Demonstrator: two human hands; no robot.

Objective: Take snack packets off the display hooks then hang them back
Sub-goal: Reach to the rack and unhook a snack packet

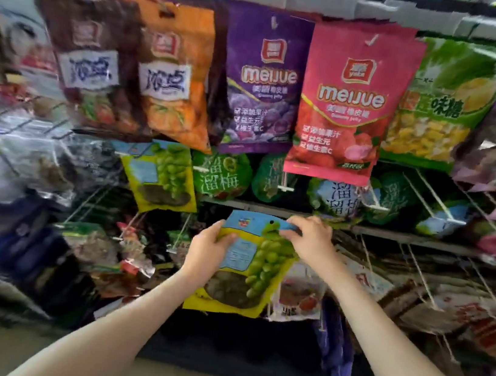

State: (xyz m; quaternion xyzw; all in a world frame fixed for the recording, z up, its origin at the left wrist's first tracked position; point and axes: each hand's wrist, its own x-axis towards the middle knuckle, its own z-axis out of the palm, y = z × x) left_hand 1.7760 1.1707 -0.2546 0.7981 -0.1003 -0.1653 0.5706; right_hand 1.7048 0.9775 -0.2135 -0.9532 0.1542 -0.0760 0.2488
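We look down on two bare forearms reaching toward a shop rack crowded with hanging snacks. Both hands hold one grape packet, yellow with green grapes and a blue header strip. It is off the hooks, held in the air in front of the lower rows, tilted a little to the right. A small hanging hole shows in its header.

The left hand grasps the packet's left edge, with the thumb lying across the front and the fingers behind it. The right hand pinches the top right corner of the header between curled fingers and thumb.

Up and to the left, a twin packet hangs in the second row. Beside it, to the right, we see round green plum packets with white-tipped wire hooks poking out between them.

The top row, left to right, holds a brown packet, an orange packet, a purple packet, a pink packet and a green packet. The purple and pink ones read "meijue".

The edges of the view are blurred, so the goods at far left and far right cannot be made out
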